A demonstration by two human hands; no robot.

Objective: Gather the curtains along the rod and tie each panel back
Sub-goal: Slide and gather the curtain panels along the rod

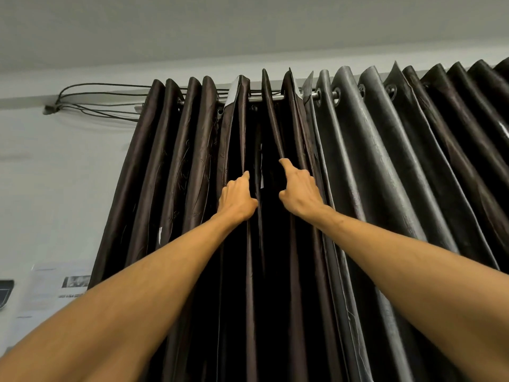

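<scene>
Two dark curtain panels hang by eyelets from a metal rod point(268, 98) near the ceiling. The left panel point(170, 166) is brown and glossy and sits bunched in folds. The right panel point(385, 166) is greyer and spreads off to the right. Both arms reach up to the gap where the panels meet. My left hand point(237, 198) grips the inner edge of the left panel, fingers tucked behind the fabric. My right hand point(298, 188) grips the inner edge fold of the right panel, thumb pointing up along it.
A bundle of black cables point(96, 102) runs along the wall from a hook at the left into the curtain top. Printed papers point(59, 288) are stuck on the pale wall at the lower left. The ceiling is close above the rod.
</scene>
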